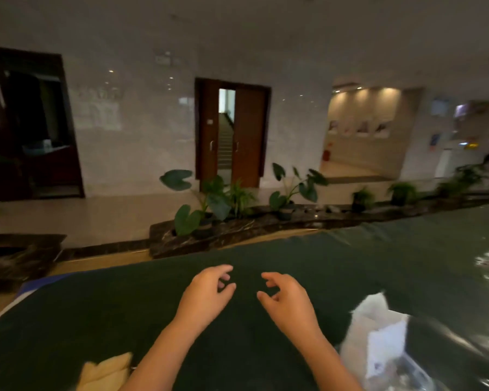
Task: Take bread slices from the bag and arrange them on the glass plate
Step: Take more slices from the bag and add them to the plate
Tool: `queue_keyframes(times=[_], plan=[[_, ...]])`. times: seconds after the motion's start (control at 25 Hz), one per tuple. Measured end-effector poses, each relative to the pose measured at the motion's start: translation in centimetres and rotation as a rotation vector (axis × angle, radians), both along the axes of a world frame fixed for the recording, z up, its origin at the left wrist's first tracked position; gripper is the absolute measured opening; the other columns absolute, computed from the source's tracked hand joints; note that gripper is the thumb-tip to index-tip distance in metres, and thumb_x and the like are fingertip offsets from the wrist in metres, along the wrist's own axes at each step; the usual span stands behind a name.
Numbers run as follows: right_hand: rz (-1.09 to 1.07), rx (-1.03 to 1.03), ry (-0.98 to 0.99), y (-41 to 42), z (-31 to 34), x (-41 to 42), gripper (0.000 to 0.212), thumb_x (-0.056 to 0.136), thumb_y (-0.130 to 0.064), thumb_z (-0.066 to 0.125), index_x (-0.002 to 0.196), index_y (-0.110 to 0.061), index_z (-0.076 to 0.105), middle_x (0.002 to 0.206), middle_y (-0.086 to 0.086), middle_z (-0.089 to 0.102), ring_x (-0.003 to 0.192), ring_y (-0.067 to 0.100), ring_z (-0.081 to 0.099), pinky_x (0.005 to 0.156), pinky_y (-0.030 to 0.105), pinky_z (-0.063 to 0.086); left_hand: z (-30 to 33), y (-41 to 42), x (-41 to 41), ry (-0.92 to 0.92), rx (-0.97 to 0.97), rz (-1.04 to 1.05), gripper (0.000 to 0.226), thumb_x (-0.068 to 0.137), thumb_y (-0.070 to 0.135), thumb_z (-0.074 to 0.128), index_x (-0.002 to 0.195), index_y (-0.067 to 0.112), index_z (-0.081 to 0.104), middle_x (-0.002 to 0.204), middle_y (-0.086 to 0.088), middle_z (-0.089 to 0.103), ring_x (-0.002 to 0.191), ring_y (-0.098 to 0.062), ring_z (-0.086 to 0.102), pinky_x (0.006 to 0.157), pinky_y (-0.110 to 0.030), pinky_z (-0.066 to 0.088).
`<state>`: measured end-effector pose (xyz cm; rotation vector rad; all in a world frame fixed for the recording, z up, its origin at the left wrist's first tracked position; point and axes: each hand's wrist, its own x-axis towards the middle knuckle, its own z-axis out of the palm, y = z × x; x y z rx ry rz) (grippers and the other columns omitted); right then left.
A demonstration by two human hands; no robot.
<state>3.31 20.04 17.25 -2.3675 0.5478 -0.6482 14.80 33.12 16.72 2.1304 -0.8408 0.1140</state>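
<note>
Both hands (246,294) empty, half-curled | bag (378,342) just right | bread (108,371) lower left

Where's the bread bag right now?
In the head view, the bread bag lies low on the right of the dark green table, just beside the right forearm and below the empty right hand.

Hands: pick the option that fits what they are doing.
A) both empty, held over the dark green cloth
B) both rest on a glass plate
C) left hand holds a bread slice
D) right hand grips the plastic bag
A: the left hand and right hand hold nothing, fingers loosely curled over the green cloth, apart from the plastic bag.
</note>
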Motion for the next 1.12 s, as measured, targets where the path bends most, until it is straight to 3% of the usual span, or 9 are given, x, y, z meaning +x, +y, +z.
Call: queue_keyframes(times=[0.24,0.4,0.68,0.92,1.12], plan=[[-0.063,-0.069,0.007,-9.4,2.4,-11.7,0.042,0.083,-0.029,0.062,0.124,-0.028,0.053,0.116,-0.003,0.058,0.082,0.009,0.061,0.079,0.030,0.054,1.8,-8.8,-10.9,-0.038,0.023,-0.104,0.044,0.083,0.027,0.065,0.126,0.029,0.052,0.101,0.016,0.057,0.090,-0.001,0.058,0.080,-0.020,0.047],[-0.060,-0.027,0.041,-14.4,1.4,-14.7,0.045,0.083,-0.027,0.063,0.126,-0.030,0.050,0.121,-0.003,0.058,0.083,0.006,0.059,0.066,0.016,0.048,1.4,-13.1,-14.3,-0.052,0.053,-0.147,0.044,0.083,0.027,0.065,0.125,0.029,0.052,0.109,0.011,0.060,0.093,-0.002,0.058,0.084,-0.025,0.051],[0.014,-0.027,0.061,-22.5,-0.3,-13.0,0.045,0.081,-0.024,0.066,0.123,-0.029,0.053,0.117,-0.002,0.061,0.089,0.006,0.059,0.076,0.019,0.050,0.5,-19.4,-12.6,-0.080,0.092,-0.160,0.043,0.084,0.028,0.064,0.125,0.030,0.052,0.113,0.010,0.061,0.098,-0.001,0.056,0.086,-0.023,0.049],[0.148,-0.080,0.194,-29.5,-2.1,-10.5,0.022,0.083,-0.023,0.064,0.105,-0.024,0.065,0.107,-0.002,0.068,0.086,0.001,0.058,0.074,0.010,0.044,-1.5,-23.2,-10.9,-0.032,0.186,-0.080,0.040,0.084,0.031,0.063,0.123,0.031,0.053,0.112,0.012,0.061,0.097,0.000,0.056,0.087,-0.024,0.051],[0.359,-0.153,0.362,-34.3,-5.0,-7.8,0.016,0.084,-0.030,0.062,0.099,-0.028,0.066,0.104,-0.005,0.066,0.090,0.008,0.061,0.083,0.023,0.054,-5.1,-27.5,-10.7,0.091,0.246,0.033,0.038,0.082,0.035,0.065,0.119,0.029,0.057,0.105,0.011,0.063,0.091,-0.001,0.058,0.083,-0.024,0.052]])
